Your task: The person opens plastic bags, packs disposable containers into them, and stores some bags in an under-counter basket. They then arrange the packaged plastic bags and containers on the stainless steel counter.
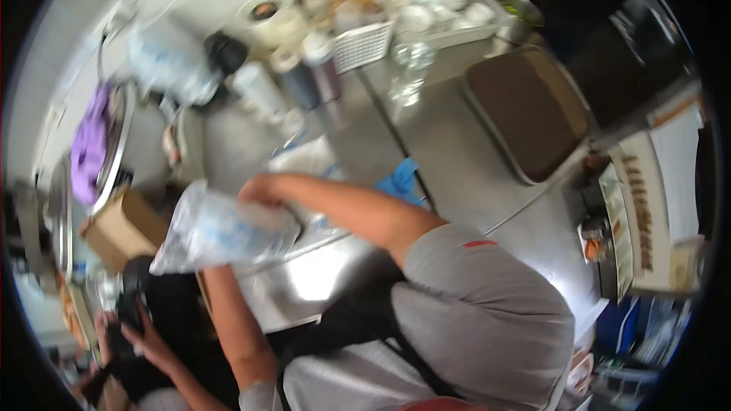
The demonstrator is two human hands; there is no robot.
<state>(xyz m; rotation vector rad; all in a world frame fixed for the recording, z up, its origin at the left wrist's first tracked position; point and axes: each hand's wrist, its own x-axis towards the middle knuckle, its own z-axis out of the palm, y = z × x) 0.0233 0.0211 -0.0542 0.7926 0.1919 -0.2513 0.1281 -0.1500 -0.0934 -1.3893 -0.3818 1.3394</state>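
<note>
A clear plastic bag (228, 224) with whitish-blue contents is raised at the near left edge of the steel table. My left forearm (228, 312) reaches up beneath it; the bag hides the hand that holds it from below. Bent down at the bag's upper edge, my right hand (263, 189) has its fingers curled against the plastic, their tips hidden and blurred. Behind the right wrist lies a white packet (308, 156) with blue marks. A blue piece of film or cloth (403, 181) lies beyond my right forearm.
Squeeze bottles (320, 65), a white basket (364, 47) and a tray of white cups (457, 19) line the back. A brown tray (525, 114) lies right. At left are an open cardboard box (126, 228) and purple cloth (91, 144). Other people stand lower left and upper right.
</note>
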